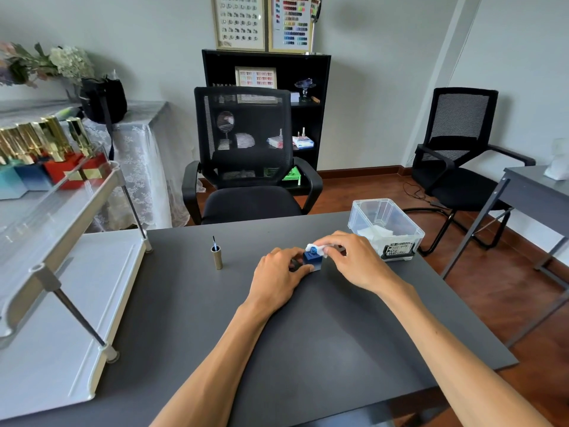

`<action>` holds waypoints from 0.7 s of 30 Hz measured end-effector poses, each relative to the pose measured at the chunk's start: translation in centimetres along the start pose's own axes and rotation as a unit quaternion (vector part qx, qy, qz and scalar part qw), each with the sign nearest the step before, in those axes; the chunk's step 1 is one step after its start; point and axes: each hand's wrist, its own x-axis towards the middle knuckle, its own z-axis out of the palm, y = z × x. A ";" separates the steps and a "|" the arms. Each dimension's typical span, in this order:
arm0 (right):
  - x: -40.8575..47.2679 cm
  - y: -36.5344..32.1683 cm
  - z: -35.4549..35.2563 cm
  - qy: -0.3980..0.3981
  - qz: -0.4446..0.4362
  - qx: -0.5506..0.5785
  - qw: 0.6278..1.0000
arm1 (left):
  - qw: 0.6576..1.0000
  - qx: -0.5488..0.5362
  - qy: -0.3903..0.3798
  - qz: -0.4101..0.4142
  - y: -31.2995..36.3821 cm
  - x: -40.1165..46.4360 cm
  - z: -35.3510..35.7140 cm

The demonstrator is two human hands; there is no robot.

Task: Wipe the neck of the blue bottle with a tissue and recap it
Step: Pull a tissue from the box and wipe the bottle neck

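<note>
Holding tissue (318, 248) at open blue bottle (312, 262) neck.

**Blue bottle open, tissue at its neck**

The small square dark-blue glass bottle (312, 261) stands upright on the dark grey table (308, 334), uncapped, its round mouth showing. A crumpled white tissue (317, 248) is pressed against the bottle's neck on its right side. Well to the left of the bottle, the slim gold cylindrical cap (218, 257) stands upside down, its thin brush pointing upward.

nail salon: polish colour charts (268, 23) on wall, gold-capped bottles (46, 140) on rack, client chair (249, 155).
</note>
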 end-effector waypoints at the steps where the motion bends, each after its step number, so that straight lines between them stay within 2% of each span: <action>1: 0.3 0.0 -0.2 -0.015 0.000 0.001 1.000 | 1.000 0.002 0.000 -0.001 0.0 0.0 0.0; 9: 0.1 1.1 -0.5 -0.020 -0.013 -0.001 1.000 | 1.000 0.009 0.006 0.022 0.0 0.2 0.1; 14: 1.4 0.8 -0.8 -0.065 -0.019 -0.003 0.998 | 1.000 0.009 0.002 0.027 -0.3 0.1 0.1; 21: -0.2 1.5 -0.4 -0.017 -0.025 0.003 1.000 | 0.999 0.007 0.008 0.042 -0.2 0.0 0.2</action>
